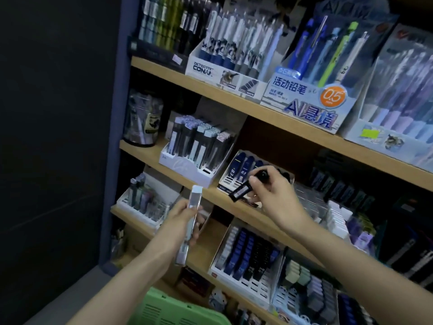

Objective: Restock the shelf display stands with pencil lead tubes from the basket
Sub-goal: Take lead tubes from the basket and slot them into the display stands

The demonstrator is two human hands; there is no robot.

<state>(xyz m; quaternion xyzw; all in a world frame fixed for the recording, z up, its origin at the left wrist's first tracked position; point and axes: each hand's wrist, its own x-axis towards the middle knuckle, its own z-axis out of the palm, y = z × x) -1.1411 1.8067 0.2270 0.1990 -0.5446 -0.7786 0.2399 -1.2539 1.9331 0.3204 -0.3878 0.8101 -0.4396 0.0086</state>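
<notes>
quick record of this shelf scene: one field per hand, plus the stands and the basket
left hand: grips a pale tube with a light blue cap, cap end up
right hand: fingers pinch a black tube in front of the dark blue stand
white stand: same shelf, left of the dark blue one, holds pale and dark tubes
basket: green, at the bottom edge, contents not visible
</notes>
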